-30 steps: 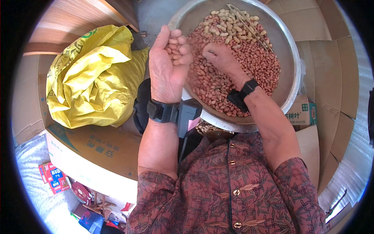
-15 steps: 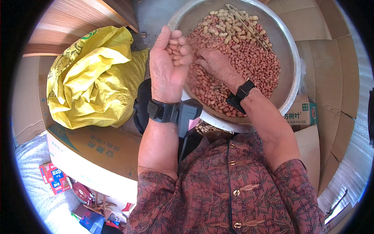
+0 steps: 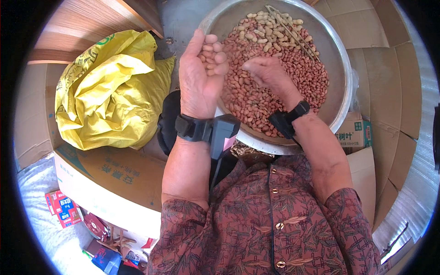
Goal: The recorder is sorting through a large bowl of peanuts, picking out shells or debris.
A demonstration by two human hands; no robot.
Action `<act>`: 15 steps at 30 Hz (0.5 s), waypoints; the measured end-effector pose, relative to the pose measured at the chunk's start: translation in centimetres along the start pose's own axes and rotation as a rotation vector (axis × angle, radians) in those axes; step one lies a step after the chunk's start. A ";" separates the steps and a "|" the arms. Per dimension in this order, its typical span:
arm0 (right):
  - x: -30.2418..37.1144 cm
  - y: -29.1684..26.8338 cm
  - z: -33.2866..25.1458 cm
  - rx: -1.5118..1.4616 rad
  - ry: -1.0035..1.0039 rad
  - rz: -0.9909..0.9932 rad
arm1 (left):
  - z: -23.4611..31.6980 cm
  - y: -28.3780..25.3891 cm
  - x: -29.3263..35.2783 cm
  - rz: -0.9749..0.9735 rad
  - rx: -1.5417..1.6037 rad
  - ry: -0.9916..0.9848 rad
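A wide metal basin (image 3: pixel 340 68) holds a broad layer of shelled red-skinned peanuts (image 3: pixel 311 79), with unshelled peanuts (image 3: pixel 275 32) heaped at its far side. My left hand (image 3: pixel 198 85) is cupped, palm up, over the basin's left rim, its fingers curled around several shelled peanuts (image 3: pixel 208 57). Above the middle of the peanuts is my right hand (image 3: pixel 271 75), its thumb and fingers drawn together. Whatever they may pinch is hidden. Black straps with small devices circle both wrists.
Thin dry stalks (image 3: pixel 293 32) lie across the unshelled peanuts. Left of the basin sits a crumpled yellow sack (image 3: pixel 110 91) beside a wooden panel (image 3: pixel 87 27). Opened cardboard (image 3: pixel 389 87) lines the right side, with a printed carton (image 3: pixel 357 133) near the basin's rim.
My right hand has moved right and lifted off the peanuts, its fingers drawing together. My left hand has shifted slightly right and still holds its peanuts.
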State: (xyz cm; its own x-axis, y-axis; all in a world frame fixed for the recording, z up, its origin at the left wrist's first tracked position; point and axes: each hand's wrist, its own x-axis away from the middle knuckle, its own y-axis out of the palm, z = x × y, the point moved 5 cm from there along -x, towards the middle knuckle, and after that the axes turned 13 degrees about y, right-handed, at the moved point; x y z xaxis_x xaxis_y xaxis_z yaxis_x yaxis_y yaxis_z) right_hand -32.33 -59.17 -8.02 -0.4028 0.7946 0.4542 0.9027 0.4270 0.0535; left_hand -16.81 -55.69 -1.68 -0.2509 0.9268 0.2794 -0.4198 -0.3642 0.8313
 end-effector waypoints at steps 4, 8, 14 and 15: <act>-0.9 2.9 0.3 0.844 -0.371 0.097 | -0.1 0.2 0.0 -0.001 -0.010 -0.001; -1.1 3.8 0.8 1.103 -0.197 0.123 | 0.1 -0.1 0.0 0.029 -0.034 0.014; 0.3 0.5 0.6 0.135 0.090 -0.264 | 0.2 0.1 0.2 0.030 -0.037 0.029; 0.7 0.6 0.4 0.136 0.091 -0.263 | 0.2 0.1 0.2 0.010 -0.024 0.024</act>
State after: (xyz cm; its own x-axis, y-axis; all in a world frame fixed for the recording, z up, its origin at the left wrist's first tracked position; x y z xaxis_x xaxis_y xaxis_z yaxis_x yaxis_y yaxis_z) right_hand -32.14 -58.22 -8.00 -0.5994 0.6097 0.5186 0.7380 0.6718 0.0632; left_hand -16.76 -55.54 -1.41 -0.2756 0.9207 0.2762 -0.4376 -0.3760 0.8168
